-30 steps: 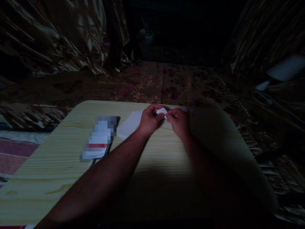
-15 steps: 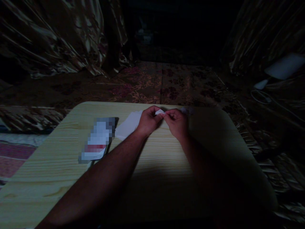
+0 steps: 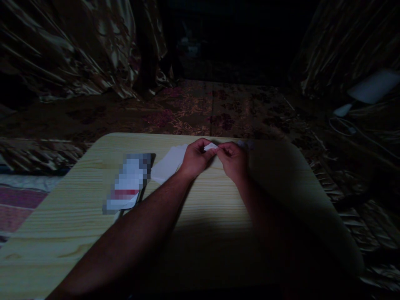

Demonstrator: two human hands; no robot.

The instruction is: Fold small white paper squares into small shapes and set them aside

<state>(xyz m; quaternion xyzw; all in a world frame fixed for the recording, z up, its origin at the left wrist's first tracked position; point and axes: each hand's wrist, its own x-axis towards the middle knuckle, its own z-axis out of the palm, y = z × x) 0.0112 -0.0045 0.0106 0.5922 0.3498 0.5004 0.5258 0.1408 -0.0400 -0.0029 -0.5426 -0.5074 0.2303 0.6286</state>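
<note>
Less white paper [image 3: 210, 147] is exposed than before, pinched by left hand [image 3: 195, 160] and right hand [image 3: 233, 161] near the desk [image 3: 206, 204]'s far edge. Room is left between forearms [image 3: 140, 223].

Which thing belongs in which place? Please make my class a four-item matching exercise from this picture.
1. small white paper
2. white sheets
3. pixelated object
4. pale flat object

A. beyond the table's right side
B. on the table, beside the left hand
C. between left hand and right hand
D. on the table, left of the sheets

Pairs: 1-C, 2-B, 3-D, 4-A
</note>
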